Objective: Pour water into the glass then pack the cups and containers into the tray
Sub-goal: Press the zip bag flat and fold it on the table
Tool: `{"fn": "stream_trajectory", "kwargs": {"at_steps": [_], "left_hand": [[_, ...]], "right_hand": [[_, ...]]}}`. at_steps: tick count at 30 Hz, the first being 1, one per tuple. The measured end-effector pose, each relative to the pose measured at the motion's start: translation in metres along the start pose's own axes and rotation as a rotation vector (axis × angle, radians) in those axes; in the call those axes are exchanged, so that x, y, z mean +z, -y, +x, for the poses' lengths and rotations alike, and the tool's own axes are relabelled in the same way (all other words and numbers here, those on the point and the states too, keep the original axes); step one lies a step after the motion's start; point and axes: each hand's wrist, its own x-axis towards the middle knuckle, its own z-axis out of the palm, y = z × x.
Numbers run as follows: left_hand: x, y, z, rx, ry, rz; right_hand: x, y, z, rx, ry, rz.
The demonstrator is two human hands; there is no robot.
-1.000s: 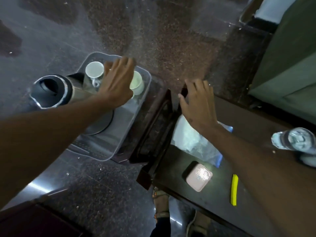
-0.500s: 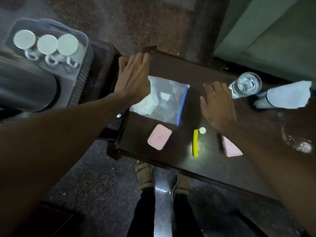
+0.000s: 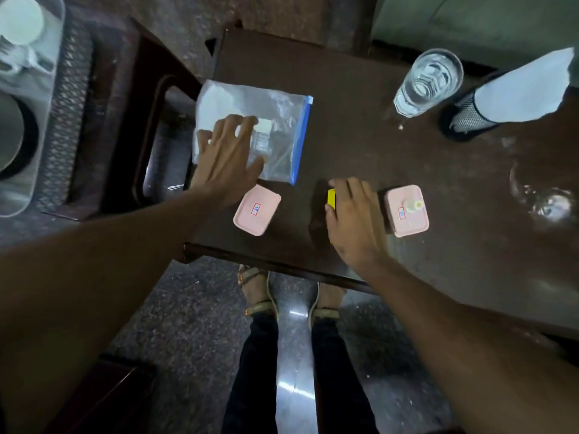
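My left hand lies flat with fingers apart on a clear zip bag with a blue seal, on the dark wooden table. My right hand covers a yellow stick, with thumb and curled fingers closed around it. One pink lidded container sits just right of my left hand. A second pink container lies right of my right hand with a small bottle on top. A glass of water stands at the back. The grey tray at far left holds white cups and a kettle.
A black mesh holder with white paper stands beside the glass of water. Another clear glass is at the right edge. A dark wooden stand carries the tray. My sandalled feet are below the table's front edge.
The view swung from the tray to the table. My left hand left the cups and came down on the zip bag. My right hand moved onto the yellow stick.
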Motion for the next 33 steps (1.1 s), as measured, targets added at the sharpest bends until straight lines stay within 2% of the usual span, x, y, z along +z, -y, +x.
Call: {"fn": "stream_trajectory", "kwargs": {"at_steps": [3,10,15,23,33], "left_hand": [[0.002,-0.006,-0.02,-0.061,-0.075,-0.049],[0.023,-0.048,-0.07,-0.11,-0.103,-0.171],[0.037,-0.07,-0.088,-0.29,-0.104,-0.212],[0.045,-0.079,-0.093,-0.519,-0.087,-0.313],[0.056,-0.153,-0.087,-0.43,0.053,-0.382]], "right_hand": [[0.003,-0.005,-0.015,0.058,0.009,-0.029],[0.006,-0.025,-0.035,0.084,0.019,-0.016],[0.0,-0.044,-0.035,0.141,-0.006,-0.002],[-0.008,-0.049,-0.027,0.099,-0.003,-0.012],[-0.007,-0.049,-0.02,0.12,0.0,0.034]]}}
